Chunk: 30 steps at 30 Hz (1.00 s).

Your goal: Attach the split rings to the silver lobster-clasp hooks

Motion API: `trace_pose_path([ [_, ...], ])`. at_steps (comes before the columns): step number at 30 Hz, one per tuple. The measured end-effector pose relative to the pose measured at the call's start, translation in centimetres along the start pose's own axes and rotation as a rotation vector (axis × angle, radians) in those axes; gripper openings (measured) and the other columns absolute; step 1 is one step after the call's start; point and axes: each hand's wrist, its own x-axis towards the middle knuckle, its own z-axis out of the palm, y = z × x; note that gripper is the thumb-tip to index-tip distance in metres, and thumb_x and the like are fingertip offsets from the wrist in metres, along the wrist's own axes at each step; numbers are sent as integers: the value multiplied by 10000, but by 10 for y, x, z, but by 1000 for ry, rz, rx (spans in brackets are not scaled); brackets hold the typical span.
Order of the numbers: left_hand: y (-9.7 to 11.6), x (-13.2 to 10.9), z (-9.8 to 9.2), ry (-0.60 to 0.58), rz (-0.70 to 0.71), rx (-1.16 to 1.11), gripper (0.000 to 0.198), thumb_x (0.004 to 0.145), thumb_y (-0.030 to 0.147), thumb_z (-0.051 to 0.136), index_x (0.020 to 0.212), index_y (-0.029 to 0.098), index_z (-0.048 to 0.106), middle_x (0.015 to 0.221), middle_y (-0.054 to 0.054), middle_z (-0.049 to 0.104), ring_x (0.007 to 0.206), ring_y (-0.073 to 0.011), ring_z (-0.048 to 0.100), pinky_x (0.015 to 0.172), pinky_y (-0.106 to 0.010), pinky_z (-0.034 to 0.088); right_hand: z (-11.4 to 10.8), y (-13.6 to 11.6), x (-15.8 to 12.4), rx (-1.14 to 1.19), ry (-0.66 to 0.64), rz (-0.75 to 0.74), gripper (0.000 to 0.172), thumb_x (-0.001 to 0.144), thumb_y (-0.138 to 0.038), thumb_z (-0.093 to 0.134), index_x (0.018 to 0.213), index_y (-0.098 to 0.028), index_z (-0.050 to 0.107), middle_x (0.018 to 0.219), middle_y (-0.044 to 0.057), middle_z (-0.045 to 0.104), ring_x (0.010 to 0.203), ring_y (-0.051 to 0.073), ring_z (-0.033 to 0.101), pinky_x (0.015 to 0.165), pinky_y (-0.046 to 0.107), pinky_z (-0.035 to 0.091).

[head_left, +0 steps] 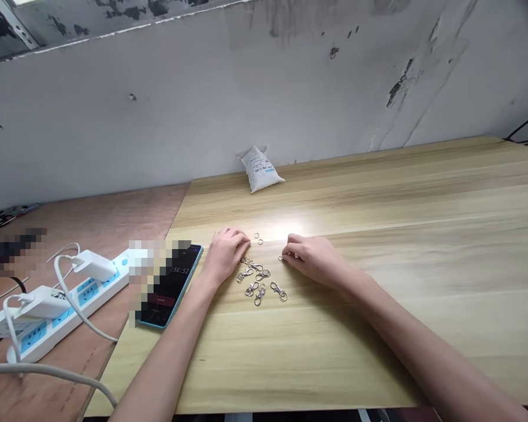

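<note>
My left hand (227, 251) rests on the table with its fingers drawn together. Whatever may be between the fingertips is hidden. Just right of it lie two small split rings (258, 238). Several silver swivel snap hooks with rings (259, 275) are scattered below, some partly under the fingers of that hand. One snap hook (278, 291) lies apart on the right side of the group. My right hand (310, 255) is closed in a pinch around a snap hook (281, 258); its ring end peeks out at the fingertips, and the fingers cover most of it.
A phone (171, 287) showing a timer lies left of my left forearm. Farther left, a white power strip (77, 305) with chargers and cables sits on a reddish board. A white labelled packet (260, 169) stands at the table's (400, 205) back edge against the wall.
</note>
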Motion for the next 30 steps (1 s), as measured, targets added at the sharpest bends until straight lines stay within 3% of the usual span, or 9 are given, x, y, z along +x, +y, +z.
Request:
trace_pose_path([
  [10,5,-2,-5,3,-81,-147,119,918,223,544,850,190,636,914,-32,688,893,-205,566,808,-359,430,-4,2,-3,-3,15,19,171,880,-310,605,839,-220,745,876,23,651,524,66,431,525,251,243],
  [19,6,-2,4,37,-140,-447,141,878,198,567,937,205,695,960,-49,708,904,-186,644,752,-310,532,9,-11,1,-72,45,-8,142,834,-167,580,735,-167,681,788,27,651,611,94,501,511,260,202],
  [25,8,-3,-5,-29,-96,-296,175,881,199,580,984,230,718,996,-44,692,984,-207,619,865,-367,491,11,-8,0,-50,71,-22,130,844,-162,562,772,-174,670,809,14,655,611,89,494,520,260,205],
  [30,6,-5,-14,-135,-45,-290,188,894,251,576,1016,252,719,1025,-38,651,967,-193,609,841,-335,486,10,-7,0,-19,45,-1,122,853,-177,571,804,-185,682,831,18,656,613,89,492,526,259,204],
])
